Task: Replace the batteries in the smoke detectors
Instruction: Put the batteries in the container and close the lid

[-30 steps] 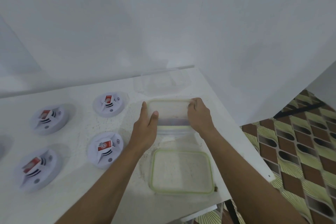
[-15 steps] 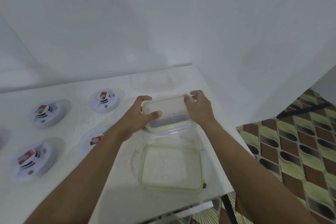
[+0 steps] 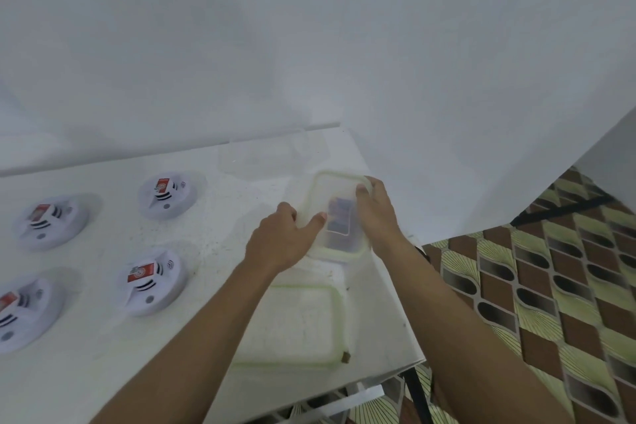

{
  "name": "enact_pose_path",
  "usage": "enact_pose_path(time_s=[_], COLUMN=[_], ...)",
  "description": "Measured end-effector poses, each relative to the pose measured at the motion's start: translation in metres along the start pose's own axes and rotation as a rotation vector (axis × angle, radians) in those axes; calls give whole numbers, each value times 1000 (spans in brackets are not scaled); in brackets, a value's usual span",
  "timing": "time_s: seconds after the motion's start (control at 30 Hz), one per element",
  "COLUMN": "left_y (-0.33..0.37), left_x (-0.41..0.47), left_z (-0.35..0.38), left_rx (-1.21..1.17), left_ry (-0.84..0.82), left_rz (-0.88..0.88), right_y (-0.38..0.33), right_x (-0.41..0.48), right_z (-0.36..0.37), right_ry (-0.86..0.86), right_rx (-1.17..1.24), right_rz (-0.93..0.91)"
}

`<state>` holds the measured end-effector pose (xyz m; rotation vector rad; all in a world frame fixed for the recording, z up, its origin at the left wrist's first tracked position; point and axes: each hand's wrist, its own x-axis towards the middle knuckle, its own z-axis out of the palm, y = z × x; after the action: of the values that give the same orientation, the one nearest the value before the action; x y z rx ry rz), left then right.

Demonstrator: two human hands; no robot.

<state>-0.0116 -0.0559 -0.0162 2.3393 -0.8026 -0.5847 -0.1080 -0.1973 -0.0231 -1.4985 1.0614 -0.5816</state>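
Note:
A clear lidded plastic container (image 3: 335, 196) with a pale green rim sits near the table's right edge, dark batteries (image 3: 339, 220) showing through its lid. My left hand (image 3: 280, 239) grips its left side, thumb on the lid. My right hand (image 3: 377, 213) grips its right side, fingers curled over the far corner. Several white round smoke detectors lie face up to the left, each with a red battery in it: one at the back (image 3: 167, 195), one nearer (image 3: 151, 280), one far left (image 3: 48, 222).
A second container lid (image 3: 292, 327) with a green rim lies flat on the white table (image 3: 213, 237), just in front of the held box. White walls close the back and right. The table's right edge drops to a patterned floor (image 3: 550, 286).
Both hands have turned the container from lying crosswise to pointing away from me, and it has shifted a little toward the right edge. The head view has swung slightly.

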Motion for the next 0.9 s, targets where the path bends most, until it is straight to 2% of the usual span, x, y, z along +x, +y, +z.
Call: enact_pose_path(time_s=[0.17, 0.3, 0.9], left_y=[21, 26, 22], left_x=[7, 5, 8], left_z=[7, 10, 12], left_rx=[-160, -306, -349], left_ry=[-88, -127, -163], left_rz=[125, 99, 57], right_y=[3, 4, 2], right_x=[3, 4, 6], right_z=[-2, 1, -1], right_ry=[-21, -22, -39], right_rx=[0, 5, -61], right_rz=[-30, -28, -51])
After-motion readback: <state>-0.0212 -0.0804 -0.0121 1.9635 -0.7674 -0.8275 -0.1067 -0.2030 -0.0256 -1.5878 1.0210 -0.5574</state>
